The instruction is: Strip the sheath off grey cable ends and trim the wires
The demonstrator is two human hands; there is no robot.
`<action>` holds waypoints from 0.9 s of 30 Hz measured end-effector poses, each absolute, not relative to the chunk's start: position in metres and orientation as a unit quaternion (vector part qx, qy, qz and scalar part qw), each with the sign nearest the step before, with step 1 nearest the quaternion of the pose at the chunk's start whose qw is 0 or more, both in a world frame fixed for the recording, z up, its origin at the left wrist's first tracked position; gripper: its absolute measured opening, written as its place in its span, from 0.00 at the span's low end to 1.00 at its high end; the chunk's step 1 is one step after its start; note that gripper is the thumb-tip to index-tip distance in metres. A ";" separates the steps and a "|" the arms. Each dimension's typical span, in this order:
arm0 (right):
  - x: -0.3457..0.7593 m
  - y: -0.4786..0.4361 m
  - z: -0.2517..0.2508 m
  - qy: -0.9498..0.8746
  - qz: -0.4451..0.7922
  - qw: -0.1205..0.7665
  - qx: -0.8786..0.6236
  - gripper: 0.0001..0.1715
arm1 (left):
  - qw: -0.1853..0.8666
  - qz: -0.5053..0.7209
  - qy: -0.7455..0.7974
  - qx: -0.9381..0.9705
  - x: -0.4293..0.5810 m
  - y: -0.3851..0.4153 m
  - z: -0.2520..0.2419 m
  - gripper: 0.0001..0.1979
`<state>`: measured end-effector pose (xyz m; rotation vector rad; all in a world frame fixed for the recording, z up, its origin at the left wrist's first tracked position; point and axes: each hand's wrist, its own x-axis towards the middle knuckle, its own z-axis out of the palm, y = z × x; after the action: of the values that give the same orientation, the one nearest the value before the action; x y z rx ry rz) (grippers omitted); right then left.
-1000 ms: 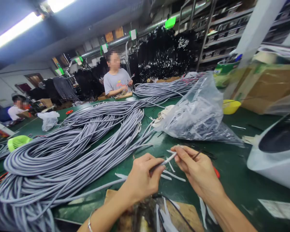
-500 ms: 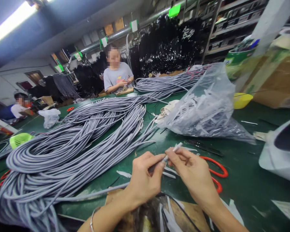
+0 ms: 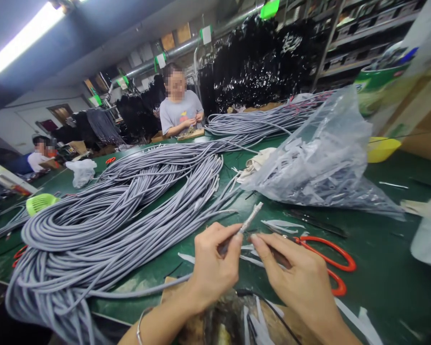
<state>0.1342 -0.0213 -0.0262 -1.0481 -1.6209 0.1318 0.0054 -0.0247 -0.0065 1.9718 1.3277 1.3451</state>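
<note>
My left hand (image 3: 217,254) is closed in a pinch round a grey cable (image 3: 143,291), just below its end. The exposed tip (image 3: 251,218), whitish and wrapped-looking, sticks out past the thumb, up and to the right. Beside it, my right hand (image 3: 294,266) has thumb and forefinger pinched together, apart from the tip; what they hold, if anything, is too small to make out. Red-handled scissors (image 3: 332,256) lie just beyond the right hand. Thin whitish strips (image 3: 282,225) are scattered on the green table around both hands.
Coiled grey cables (image 3: 104,235) cover the left side of the table (image 3: 388,268). A clear bag of scraps (image 3: 316,167) stands ahead to the right. Below my hands is a worn board (image 3: 197,321) with a black cord (image 3: 273,309). Another person (image 3: 181,110) sits opposite.
My right hand has come off the cable's tip and moved slightly down and right, so the whitish end now shows. My left hand keeps its pinch. The view has shifted a little.
</note>
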 end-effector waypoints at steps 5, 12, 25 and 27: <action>0.136 -0.023 -0.023 -0.657 0.210 0.551 -0.470 0.17 | 0.179 0.484 0.472 0.715 0.005 -0.024 -0.007 0.11; 0.136 -0.018 -0.030 -0.543 0.514 0.522 -0.411 0.24 | 0.188 0.486 0.471 0.712 0.005 -0.026 -0.004 0.10; 0.130 -0.029 -0.029 -0.689 0.002 0.590 -0.421 0.10 | 0.230 0.465 0.507 0.688 0.007 -0.026 -0.001 0.09; 0.131 -0.028 -0.030 -0.702 -0.019 0.573 -0.423 0.10 | 0.209 0.484 0.507 0.682 0.006 -0.025 -0.001 0.08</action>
<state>0.1309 -0.0281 -0.0295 -0.9904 -1.6447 -0.0441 0.0061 -0.0254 -0.0009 1.8969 1.4110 1.3462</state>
